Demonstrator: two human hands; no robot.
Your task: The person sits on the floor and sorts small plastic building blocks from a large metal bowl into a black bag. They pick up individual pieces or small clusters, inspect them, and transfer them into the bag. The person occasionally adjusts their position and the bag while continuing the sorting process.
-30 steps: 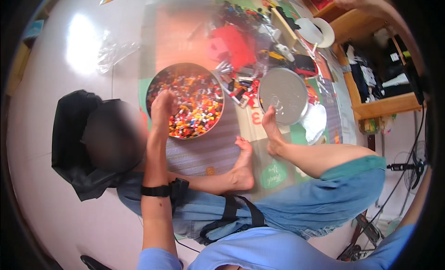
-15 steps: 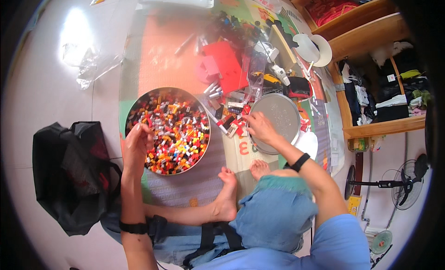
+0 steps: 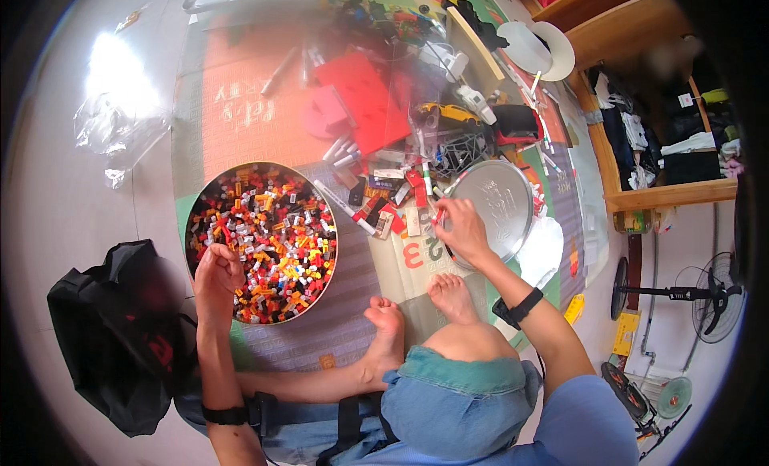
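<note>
A large round tin (image 3: 335, 262) on the play mat holds a heap of small toy bricks (image 3: 276, 246) in red, orange, yellow, white and black. Over its near left rim is my left hand (image 3: 216, 275), fingers curled into a closed pinch; whatever they hold is hidden. My right hand (image 3: 462, 230) is above the near left edge of a round grey metal lid (image 3: 498, 202). Its thumb and fingers close on a small red piece (image 3: 440, 216). Just left of that hand lie small boxes (image 3: 384, 223) and a white marker (image 3: 344, 206).
A red board (image 3: 364, 102), pink pieces, markers and a yellow toy car (image 3: 448, 112) clutter the far mat (image 3: 232, 106). A black bag (image 3: 120, 338) sits at left. White hats (image 3: 537, 50) and wooden shelves (image 3: 673, 198) stand at right, beyond them a fan (image 3: 713, 310).
The whole view has shifted, with the tin now further left. My left hand is lower against the tin. My right hand's fingers have drawn together, and red shows at their tips.
</note>
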